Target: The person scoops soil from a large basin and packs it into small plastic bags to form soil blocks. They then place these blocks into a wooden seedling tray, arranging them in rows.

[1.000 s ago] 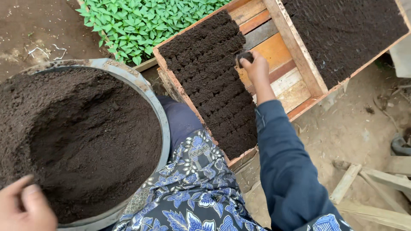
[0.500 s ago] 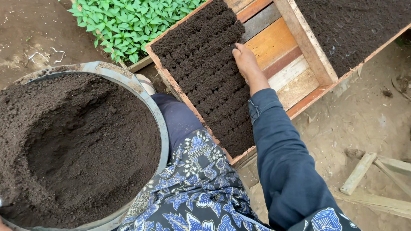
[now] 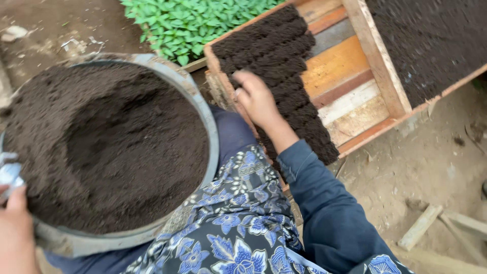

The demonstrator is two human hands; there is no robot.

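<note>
Dark soil: a big heap is held in the round metal basin (image 3: 200, 109), which is used as the landmark for every place below.
Wooden tray (image 3: 355, 56): it is seen up and to the right of the basin, just past its rim.
Soil blocks (image 3: 281, 66): many small dark blocks are lined up in neat rows on the tray's side nearest the basin.
Bare boards (image 3: 337, 76): these are seen further right of the basin, past the rows, and no blocks are laid there yet.
Right hand (image 3: 257, 99): it is placed just right of the basin's rim, on top of the rows. The fingers are bent loosely and kept close together. Nothing can be seen held in it.
Left hand (image 3: 14, 228): it is found at the basin's lower left rim. A small pale, shiny thing (image 3: 9, 172) is touched by the fingertips. Whether the hand is closed round it cannot be told.
Second tray (image 3: 436, 35): a full bed of dark soil is seen far to the right of the basin.
Green seedlings (image 3: 195, 23): a thick patch is grown just above the basin.
Done so far: about half of the near tray looks filled with blocks.
Left to do: the bare half looks unfilled, and plenty of soil is kept in the basin.
</note>
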